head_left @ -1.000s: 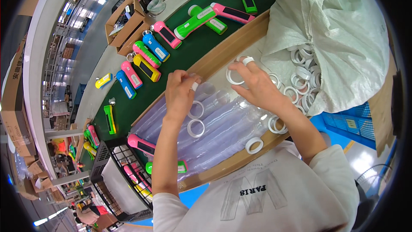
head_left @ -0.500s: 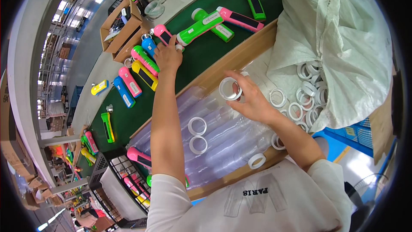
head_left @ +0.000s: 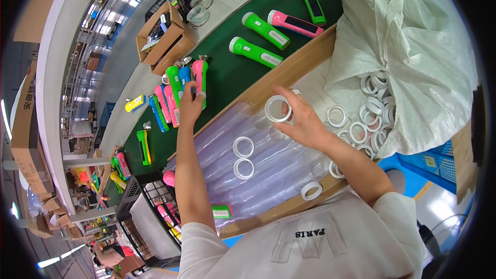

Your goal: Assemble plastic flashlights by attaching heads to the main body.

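My left hand (head_left: pixel 191 104) is closed at the near end of a pink flashlight (head_left: pixel 199 75), its fingers lying over the neighbouring blue flashlight (head_left: pixel 185 74). These two sit in a tight row with a green flashlight (head_left: pixel 174 82) and several pink and blue ones, silvery reflectors showing at some far ends. My right hand (head_left: pixel 306 123) grips a white ring (head_left: pixel 278 108) between thumb and fingers, above a cardboard box (head_left: pixel 289 80). Clear plastic tubes or sleeves (head_left: pixel 268 168) fill the box, and two white rings (head_left: pixel 243 147) rest on them.
More flashlights (head_left: pixel 268 31) lie on the green mat (head_left: pixel 222 80) beyond the box. At right, a white woven sack (head_left: pixel 398 67) spills several white rings (head_left: pixel 369 116). A black crate (head_left: pixel 150 222) stands at lower left. A carton (head_left: pixel 165 39) sits at the far edge.
My left hand has come nearer with the pink flashlight, and the row is bunched closer. Two green flashlights that lay crossed now lie apart. My right hand keeps its ring.
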`<state>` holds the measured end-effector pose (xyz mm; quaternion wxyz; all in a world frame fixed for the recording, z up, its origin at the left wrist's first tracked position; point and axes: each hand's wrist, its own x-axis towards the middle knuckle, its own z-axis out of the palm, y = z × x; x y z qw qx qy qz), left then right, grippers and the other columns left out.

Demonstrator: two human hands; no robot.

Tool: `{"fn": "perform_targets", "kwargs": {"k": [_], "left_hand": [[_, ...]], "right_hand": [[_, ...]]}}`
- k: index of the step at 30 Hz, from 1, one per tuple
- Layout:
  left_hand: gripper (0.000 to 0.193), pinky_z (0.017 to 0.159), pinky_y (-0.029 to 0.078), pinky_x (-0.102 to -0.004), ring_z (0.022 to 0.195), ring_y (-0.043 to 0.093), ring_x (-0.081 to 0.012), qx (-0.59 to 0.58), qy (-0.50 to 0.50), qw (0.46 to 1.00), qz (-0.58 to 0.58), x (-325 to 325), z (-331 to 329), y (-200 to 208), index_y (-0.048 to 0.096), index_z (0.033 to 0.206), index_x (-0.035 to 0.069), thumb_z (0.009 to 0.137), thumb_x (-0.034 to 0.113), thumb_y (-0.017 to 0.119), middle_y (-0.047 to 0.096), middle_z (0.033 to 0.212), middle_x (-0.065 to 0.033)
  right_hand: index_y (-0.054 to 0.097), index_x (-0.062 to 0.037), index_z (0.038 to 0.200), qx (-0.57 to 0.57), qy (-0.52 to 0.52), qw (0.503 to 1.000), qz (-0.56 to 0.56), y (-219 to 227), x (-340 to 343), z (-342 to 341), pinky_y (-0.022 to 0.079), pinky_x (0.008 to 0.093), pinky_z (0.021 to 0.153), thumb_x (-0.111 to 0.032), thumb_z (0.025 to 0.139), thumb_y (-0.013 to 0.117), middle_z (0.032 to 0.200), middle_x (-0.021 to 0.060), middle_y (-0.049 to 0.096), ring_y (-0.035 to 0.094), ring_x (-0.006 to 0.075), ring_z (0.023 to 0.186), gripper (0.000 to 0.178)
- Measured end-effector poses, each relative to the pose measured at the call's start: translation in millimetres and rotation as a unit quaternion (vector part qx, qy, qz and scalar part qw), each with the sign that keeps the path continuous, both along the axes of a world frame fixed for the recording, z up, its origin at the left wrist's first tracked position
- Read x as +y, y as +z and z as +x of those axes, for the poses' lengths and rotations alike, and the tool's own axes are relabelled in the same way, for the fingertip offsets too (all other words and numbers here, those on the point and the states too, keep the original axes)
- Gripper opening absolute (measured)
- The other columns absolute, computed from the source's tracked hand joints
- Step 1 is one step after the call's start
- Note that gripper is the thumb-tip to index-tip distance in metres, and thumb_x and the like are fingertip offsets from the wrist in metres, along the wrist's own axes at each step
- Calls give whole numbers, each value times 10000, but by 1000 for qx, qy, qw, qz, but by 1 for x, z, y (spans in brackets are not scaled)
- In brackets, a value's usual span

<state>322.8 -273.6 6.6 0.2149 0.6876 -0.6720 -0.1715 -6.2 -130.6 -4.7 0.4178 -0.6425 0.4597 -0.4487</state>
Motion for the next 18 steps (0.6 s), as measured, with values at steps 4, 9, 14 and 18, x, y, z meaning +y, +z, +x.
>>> {"fn": "perform_targets", "kwargs": {"k": [4, 9, 14, 18], "left_hand": [[356, 671, 535, -315, 791, 639, -206, 310, -57, 949, 20, 92, -34, 67, 419, 1229, 127, 892, 81, 525, 592, 971, -129], [485, 580, 562, -370, 719, 669, -279, 414, -102, 899, 104, 168, -60, 115, 366, 1261, 100, 849, 235, 584, 630, 1009, -229], [557, 446, 553, -346, 582, 660, -289, 495, -59, 837, 224, 205, -91, 126, 379, 1254, 89, 835, 334, 652, 627, 927, -255], [550, 462, 559, -346, 594, 664, -288, 493, -55, 835, 238, 212, -101, 125, 369, 1267, 70, 868, 351, 623, 626, 951, -257]], "right_hand": [[366, -77, 1416, -14, -13, 999, -39, -2, 1, 3, 467, 377, 906, -31, 718, 737, 1200, 159, 539, 572, 272, 984, 792], [314, -85, 1439, -15, -28, 995, -98, -5, -1, -1, 498, 379, 869, -52, 739, 725, 1254, 185, 506, 578, 282, 1016, 812], [310, -83, 1439, 6, -21, 986, -166, -1, 4, -4, 490, 394, 904, -32, 737, 724, 1285, 184, 499, 569, 323, 1076, 817], [363, -76, 1387, 18, 29, 971, -237, -3, 6, -5, 488, 410, 897, -37, 732, 738, 1259, 173, 521, 559, 358, 1091, 756]]}}
